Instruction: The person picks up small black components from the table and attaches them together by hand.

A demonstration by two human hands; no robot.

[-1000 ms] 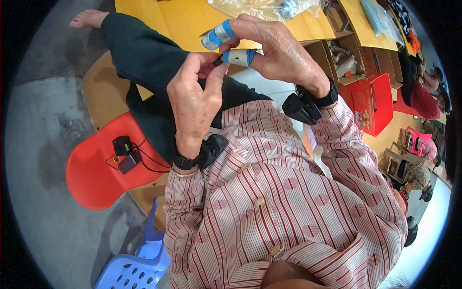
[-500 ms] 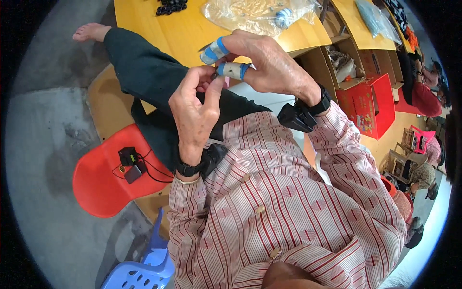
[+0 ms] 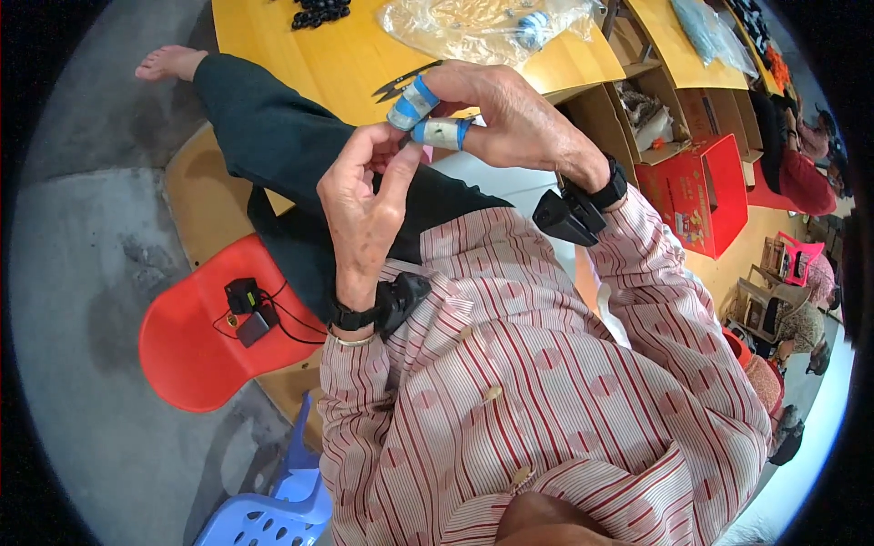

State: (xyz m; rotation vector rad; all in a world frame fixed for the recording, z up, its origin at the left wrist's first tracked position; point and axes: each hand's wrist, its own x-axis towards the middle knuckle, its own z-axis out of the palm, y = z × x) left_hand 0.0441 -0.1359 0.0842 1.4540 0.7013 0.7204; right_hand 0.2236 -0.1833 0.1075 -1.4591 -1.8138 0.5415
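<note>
Two hands: your left hand point(image 3: 362, 205) pinches a small dark piece point(image 3: 405, 142) between thumb and forefinger; your right hand point(image 3: 519, 118) brings its taped thumb and finger together right beside it, but you cannot tell whether they grip it too.
Dark piece: it sits at your fingertips, above your trousers point(image 3: 282, 118), mostly covered.
Feel: probably light and fairly stiff, easy to drop because so little shows.
Hold: pinch its edges with the bare left fingertips; the blue-and-white tape point(image 3: 441, 134) on your right thumb likely dulls touch.
Snips: dark snips point(image 3: 397, 85) poke out beyond your right finger; whether held or lying down is unclear.
Table: the yellow table point(image 3: 300, 82) bears a black pile point(image 3: 320, 13) and a clear bag point(image 3: 437, 29).
</note>
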